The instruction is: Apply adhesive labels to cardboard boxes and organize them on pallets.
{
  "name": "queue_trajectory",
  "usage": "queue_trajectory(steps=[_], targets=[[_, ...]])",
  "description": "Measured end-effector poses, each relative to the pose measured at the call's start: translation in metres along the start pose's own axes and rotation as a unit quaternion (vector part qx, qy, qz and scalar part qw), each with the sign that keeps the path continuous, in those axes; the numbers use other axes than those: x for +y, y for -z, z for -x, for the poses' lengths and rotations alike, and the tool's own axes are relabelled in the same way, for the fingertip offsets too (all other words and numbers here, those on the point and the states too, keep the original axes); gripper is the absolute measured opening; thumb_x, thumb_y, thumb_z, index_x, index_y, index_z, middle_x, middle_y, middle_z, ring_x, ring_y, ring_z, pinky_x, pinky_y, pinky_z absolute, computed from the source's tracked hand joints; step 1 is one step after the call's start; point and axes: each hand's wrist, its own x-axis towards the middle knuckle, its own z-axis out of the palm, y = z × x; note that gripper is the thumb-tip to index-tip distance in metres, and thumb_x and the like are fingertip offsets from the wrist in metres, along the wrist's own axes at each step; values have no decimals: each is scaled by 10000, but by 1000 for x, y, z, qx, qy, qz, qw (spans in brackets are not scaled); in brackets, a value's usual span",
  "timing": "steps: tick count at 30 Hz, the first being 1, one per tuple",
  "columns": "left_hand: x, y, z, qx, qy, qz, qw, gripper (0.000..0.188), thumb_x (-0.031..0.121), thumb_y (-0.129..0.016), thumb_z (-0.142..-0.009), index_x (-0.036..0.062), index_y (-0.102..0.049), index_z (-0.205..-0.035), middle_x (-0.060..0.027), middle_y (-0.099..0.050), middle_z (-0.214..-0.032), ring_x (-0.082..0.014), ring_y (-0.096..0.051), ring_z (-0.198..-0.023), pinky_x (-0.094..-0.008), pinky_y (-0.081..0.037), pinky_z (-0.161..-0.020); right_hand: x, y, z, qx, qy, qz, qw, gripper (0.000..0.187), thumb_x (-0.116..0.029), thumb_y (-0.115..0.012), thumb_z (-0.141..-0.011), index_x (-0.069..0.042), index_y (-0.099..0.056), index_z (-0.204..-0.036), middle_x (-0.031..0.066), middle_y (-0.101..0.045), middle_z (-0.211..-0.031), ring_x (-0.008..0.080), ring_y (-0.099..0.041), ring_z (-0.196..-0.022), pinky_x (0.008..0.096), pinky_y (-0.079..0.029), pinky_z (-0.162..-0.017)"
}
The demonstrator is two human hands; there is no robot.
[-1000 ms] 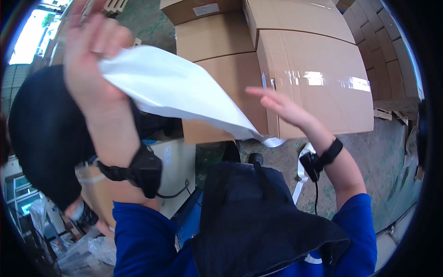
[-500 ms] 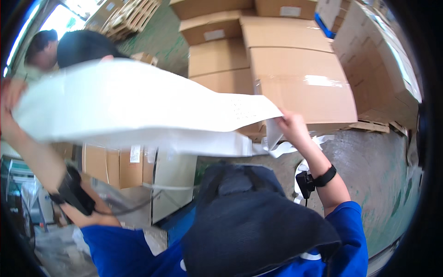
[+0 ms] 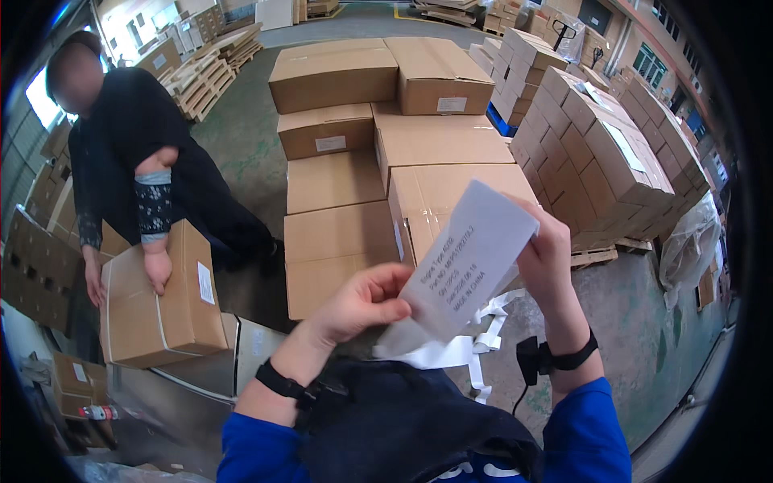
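Both hands, left (image 3: 362, 302) and right (image 3: 547, 258), pinch the white printed paper label sheet (image 3: 463, 262); its loose backing strip (image 3: 451, 354) could tear or stick crooked.

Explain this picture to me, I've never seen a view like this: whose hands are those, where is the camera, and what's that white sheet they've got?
The camera sits on a person's head and looks down through a fisheye lens, so straight edges curve near the rim. The two forearms in blue sleeves coming up from the bottom belong to that person. No machine is involved, only bare hands, each wrist with a black strap.

The left hand pinches the lower end of a white printed label, and the right hand grips its upper edge. A strip of white backing paper hangs below it.

Beyond the hands, brown cardboard boxes lie stacked on the concrete floor, with another wrapped stack of boxes on a pallet to the right.

At the left, a co-worker in dark clothes leans over a strapped carton, both hands on it.
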Motion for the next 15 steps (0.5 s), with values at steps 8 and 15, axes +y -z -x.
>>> queue_trajectory(steps=[8,15], targets=[[3,2,3,61,-48,140,987,172,66,-590,-814,39,-573,-983,-25,-605,-931,-106,-541,-907,-269,-414,-855,27,11,45,-263,-147,54,952,406,-201,-645,-742,-27,-550,-1096,133,-608,-938,262,-599,-804,317,-468,-692],[-42,-15,-8,86,21,-10,996,167,115,-586,-831,25,-572,-971,20,-584,-849,-38,-512,-781,-200,-425,-709,-18,-26,53,-309,-154,-33,938,320,-267,-625,-769,-59,-587,-1008,115,-591,-733,254,-592,-642,320,-463,-559]])
